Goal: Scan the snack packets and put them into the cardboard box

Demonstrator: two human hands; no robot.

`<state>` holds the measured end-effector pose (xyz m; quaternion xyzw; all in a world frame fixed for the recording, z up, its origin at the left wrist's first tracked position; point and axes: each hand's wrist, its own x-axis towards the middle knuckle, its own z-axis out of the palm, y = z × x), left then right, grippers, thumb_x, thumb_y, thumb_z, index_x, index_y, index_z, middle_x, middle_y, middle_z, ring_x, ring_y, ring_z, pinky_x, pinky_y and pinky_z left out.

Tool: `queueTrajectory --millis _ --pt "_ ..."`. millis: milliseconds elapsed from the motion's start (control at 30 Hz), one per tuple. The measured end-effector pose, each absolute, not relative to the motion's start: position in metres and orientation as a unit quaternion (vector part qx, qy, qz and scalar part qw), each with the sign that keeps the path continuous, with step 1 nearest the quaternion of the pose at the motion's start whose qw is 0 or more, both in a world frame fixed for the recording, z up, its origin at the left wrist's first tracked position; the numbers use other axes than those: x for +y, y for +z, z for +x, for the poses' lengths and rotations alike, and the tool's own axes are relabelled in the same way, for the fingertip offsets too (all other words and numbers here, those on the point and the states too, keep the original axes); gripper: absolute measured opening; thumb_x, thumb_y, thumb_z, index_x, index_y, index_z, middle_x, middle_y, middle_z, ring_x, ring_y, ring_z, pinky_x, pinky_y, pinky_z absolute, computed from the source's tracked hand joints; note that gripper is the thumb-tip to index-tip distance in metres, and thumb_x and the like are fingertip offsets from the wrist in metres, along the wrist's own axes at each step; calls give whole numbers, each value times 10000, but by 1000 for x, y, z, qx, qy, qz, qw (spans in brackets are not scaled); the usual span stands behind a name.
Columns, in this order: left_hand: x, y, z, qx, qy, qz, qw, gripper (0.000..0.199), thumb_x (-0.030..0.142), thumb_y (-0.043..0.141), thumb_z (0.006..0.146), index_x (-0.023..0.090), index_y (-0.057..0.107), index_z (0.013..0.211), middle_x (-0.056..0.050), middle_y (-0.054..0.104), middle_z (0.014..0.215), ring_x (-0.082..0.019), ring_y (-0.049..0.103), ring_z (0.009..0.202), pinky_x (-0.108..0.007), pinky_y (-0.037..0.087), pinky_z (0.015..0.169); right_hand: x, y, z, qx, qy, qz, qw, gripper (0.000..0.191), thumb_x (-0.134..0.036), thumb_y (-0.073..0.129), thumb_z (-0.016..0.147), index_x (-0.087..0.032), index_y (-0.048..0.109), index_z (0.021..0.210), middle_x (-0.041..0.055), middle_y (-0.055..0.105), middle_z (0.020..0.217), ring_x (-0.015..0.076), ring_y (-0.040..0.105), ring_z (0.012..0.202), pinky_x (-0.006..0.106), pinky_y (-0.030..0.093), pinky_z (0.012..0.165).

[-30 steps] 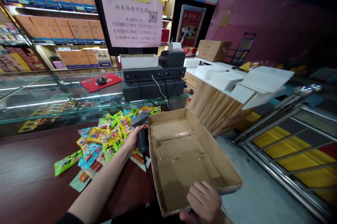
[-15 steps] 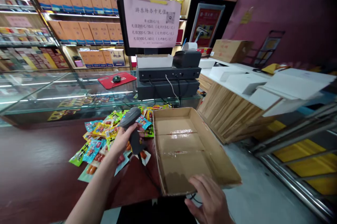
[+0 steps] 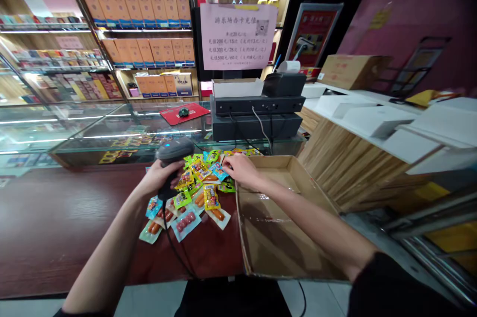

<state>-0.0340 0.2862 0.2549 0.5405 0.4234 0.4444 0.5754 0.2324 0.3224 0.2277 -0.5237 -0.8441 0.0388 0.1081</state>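
My left hand point(image 3: 162, 178) is wrapped around the handle of a dark grey barcode scanner point(image 3: 174, 149), held over the left side of a heap of snack packets. A small blue light shows on the scanner's head, and its cord hangs down to the table. My right hand point(image 3: 240, 170) reaches across the box to the heap's right side, its fingertips closed on the edge of a blue snack packet point(image 3: 218, 171). Around it lie yellow packets point(image 3: 211, 197), green ones and clear-packed sausages point(image 3: 186, 224). Beneath my right forearm stands an open cardboard box point(image 3: 268, 252).
Behind the heap are a black cash register unit point(image 3: 257, 125) with a receipt printer point(image 3: 285, 83) and a pink price sign point(image 3: 238, 36). A glass counter with a mouse point(image 3: 184, 112) on a red mat point(image 3: 201, 110) runs left. White boxes point(image 3: 376, 118) stand at right.
My right hand has moved from the box's near edge to the snack packets. The scanner has shifted left with my left hand, and the view has turned somewhat left.
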Motion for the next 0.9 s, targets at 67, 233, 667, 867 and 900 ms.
queueTrajectory --millis 67,233,667,867,900 --pt "291 250 -21 441 423 573 546 330 407 679 747 149 515 624 18 472 498 -72 418 375 -196 327 363 345 218 217 -828 30 -559 24 367 -473 593 824 -133 693 919 148 698 949 280 603 960 346 387 832" --pt "292 236 -5 458 394 604 519 356 435 656 746 161 502 578 22 460 441 -77 414 352 -205 323 372 363 194 203 -820 40 -571 -9 518 -593 671 692 -112 703 882 185 688 985 326 588 1003 403 364 893" --pt "267 231 11 481 397 599 501 374 446 643 760 173 492 555 19 456 420 -79 394 348 -202 326 369 334 240 246 -821 123 -521 196 220 -352 566 851 -190 608 994 22 684 968 154 602 848 236 401 702" --pt "253 244 14 443 370 600 555 331 435 666 753 169 530 610 24 464 419 -81 394 345 -202 307 366 282 275 321 -742 200 -547 333 316 -429 639 778 -184 646 976 17 685 837 158 595 692 264 440 624" --pt "252 246 17 432 363 604 563 320 439 651 766 165 550 633 25 465 415 -81 394 345 -202 309 371 276 275 328 -725 215 -557 343 340 -442 647 770 -178 648 984 24 687 827 160 597 672 268 448 607"
